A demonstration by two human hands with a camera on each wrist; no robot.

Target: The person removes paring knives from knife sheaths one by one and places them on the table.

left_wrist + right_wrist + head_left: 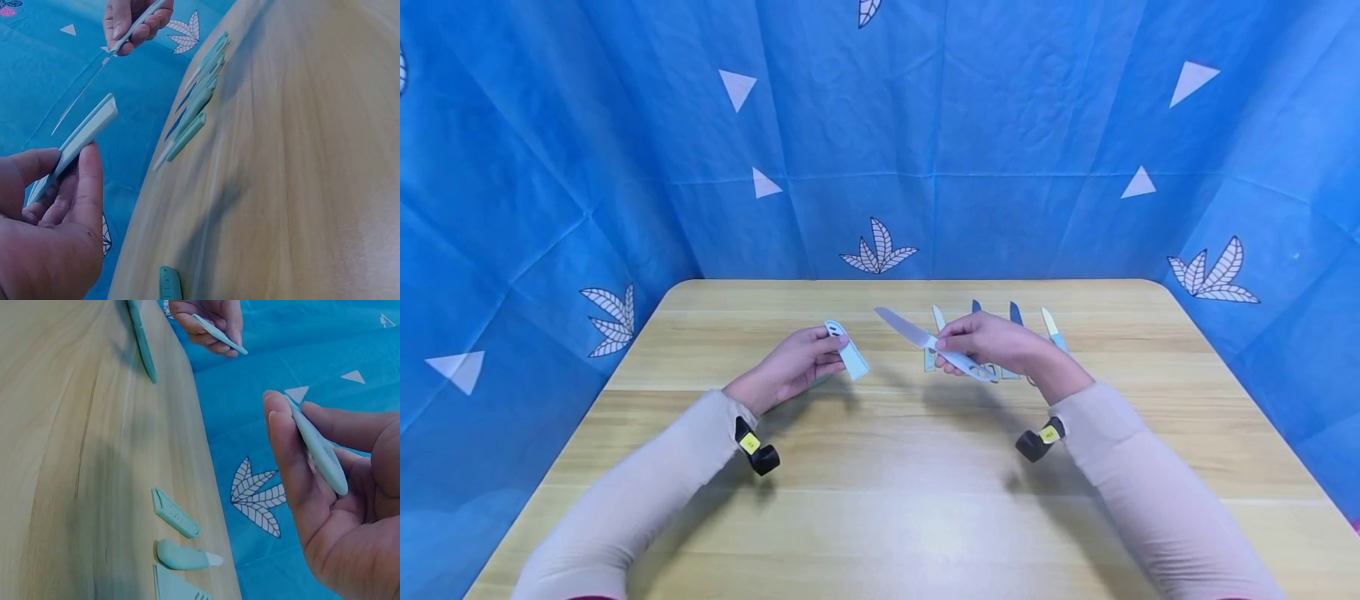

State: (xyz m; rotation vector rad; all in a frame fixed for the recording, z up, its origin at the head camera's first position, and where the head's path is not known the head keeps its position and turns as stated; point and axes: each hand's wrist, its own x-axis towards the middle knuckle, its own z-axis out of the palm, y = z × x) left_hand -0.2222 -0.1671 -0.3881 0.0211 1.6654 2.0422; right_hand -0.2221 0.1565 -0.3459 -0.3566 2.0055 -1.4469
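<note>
My left hand (797,362) pinches a pale green knife sheath (852,358) between thumb and fingers, above the table. In the left wrist view the sheath (84,134) slants upward past the fingertips. To its right, my right hand (992,337) grips a kitchen knife (906,327) by its pale green handle. The blade points up and left toward the sheath, bare and apart from it. Seen from the right wrist, the knife handle (319,447) lies between thumb and fingers.
Behind and below the right hand, several small knives (1052,325) and sheaths (175,514) lie in a row on the wooden table (880,483). Another green piece (170,283) lies below the left hand. A blue patterned cloth (1030,125) hangs around the table.
</note>
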